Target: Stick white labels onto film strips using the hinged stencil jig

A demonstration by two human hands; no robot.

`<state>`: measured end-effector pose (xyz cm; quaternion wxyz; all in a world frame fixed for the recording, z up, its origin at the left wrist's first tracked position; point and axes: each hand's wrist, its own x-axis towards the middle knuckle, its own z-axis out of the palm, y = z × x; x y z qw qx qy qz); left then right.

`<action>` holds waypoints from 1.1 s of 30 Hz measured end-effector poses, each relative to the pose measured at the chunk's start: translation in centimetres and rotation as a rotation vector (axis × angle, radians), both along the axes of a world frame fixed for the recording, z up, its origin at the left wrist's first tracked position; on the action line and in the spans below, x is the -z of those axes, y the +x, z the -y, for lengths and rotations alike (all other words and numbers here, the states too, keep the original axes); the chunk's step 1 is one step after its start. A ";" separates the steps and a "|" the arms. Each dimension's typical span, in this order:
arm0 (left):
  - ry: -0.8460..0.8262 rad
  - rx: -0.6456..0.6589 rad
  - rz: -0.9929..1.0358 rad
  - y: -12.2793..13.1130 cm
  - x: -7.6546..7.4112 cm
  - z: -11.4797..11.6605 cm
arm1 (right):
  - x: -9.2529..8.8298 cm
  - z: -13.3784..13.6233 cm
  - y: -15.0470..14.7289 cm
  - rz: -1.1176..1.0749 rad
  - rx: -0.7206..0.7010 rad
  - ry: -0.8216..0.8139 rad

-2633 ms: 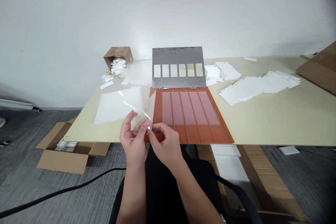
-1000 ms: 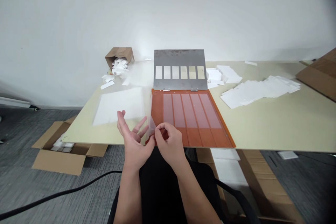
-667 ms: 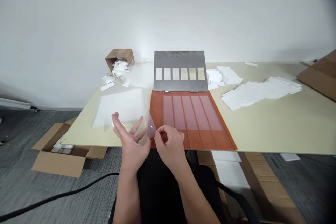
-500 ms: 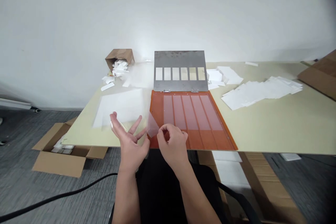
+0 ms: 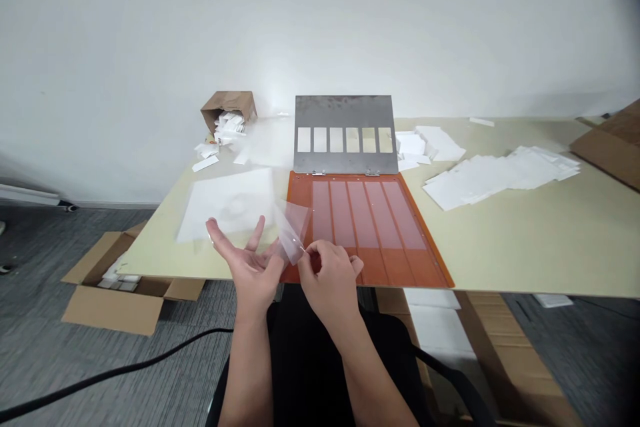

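Observation:
Between my two hands is a thin clear plastic film (image 5: pixel 295 223), bent and creased, above the left front part of an orange tray (image 5: pixel 400 270). My left hand (image 5: pixel 253 263) pinches the film's left side at the thumb, with the other fingers spread. My right hand (image 5: pixel 327 273) grips its lower right corner between thumb and forefinger. Several pinkish translucent strips (image 5: pixel 360 213) lie side by side in the tray. Hinged to the tray's back edge, a grey metal lid (image 5: pixel 345 113) with several rectangular windows stands raised.
A white sheet stack (image 5: pixel 225 203) lies left of the tray. Behind it a small cardboard box (image 5: pixel 230 100) spills white pieces. White cards (image 5: pixel 500 173) fan out at right, near a brown box (image 5: pixel 613 143). An open carton (image 5: pixel 113 310) stands on the floor at left.
The film has swung up and now shows a folded, creased face between my hands. My left hand has shifted slightly right and turned; the right hand stays nearly in place.

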<state>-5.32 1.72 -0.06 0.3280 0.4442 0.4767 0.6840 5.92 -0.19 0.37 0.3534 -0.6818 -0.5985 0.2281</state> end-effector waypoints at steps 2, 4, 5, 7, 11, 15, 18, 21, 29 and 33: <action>-0.026 -0.049 0.080 -0.3 0.0 0.0 | 0.2 0.0 0.1 0.025 0.006 0.001; -0.064 -0.093 0.197 -0.7 -0.3 0.0 | 0.4 0.0 0.1 0.040 0.012 0.003; -0.086 -0.105 0.269 -0.9 -0.6 0.1 | 0.5 0.0 0.1 0.047 0.012 0.006; -0.146 -0.117 0.415 -1.6 -1.3 0.2 | 0.6 0.1 0.2 0.065 0.009 0.009; -0.296 -0.162 0.519 -3.2 -2.4 0.2 | 0.5 0.1 0.4 0.093 0.002 -0.007; -0.363 -0.223 0.352 -4.5 -1.7 0.0 | 0.2 0.1 0.4 0.088 0.001 -0.016; -0.372 -0.226 0.236 -4.9 -1.1 -0.4 | 0.1 0.1 0.4 0.086 0.006 0.000; -0.247 -0.274 0.090 -4.5 -1.7 -0.6 | 0.0 0.0 0.1 0.091 -0.003 0.021; 0.322 -0.473 -0.506 -3.3 -3.3 -0.2 | -0.6 -1.8 -2.1 0.158 -0.057 0.058; 0.234 -0.311 -0.519 -1.7 -0.7 -0.2 | -0.2 -2.3 -2.7 0.227 -0.013 0.034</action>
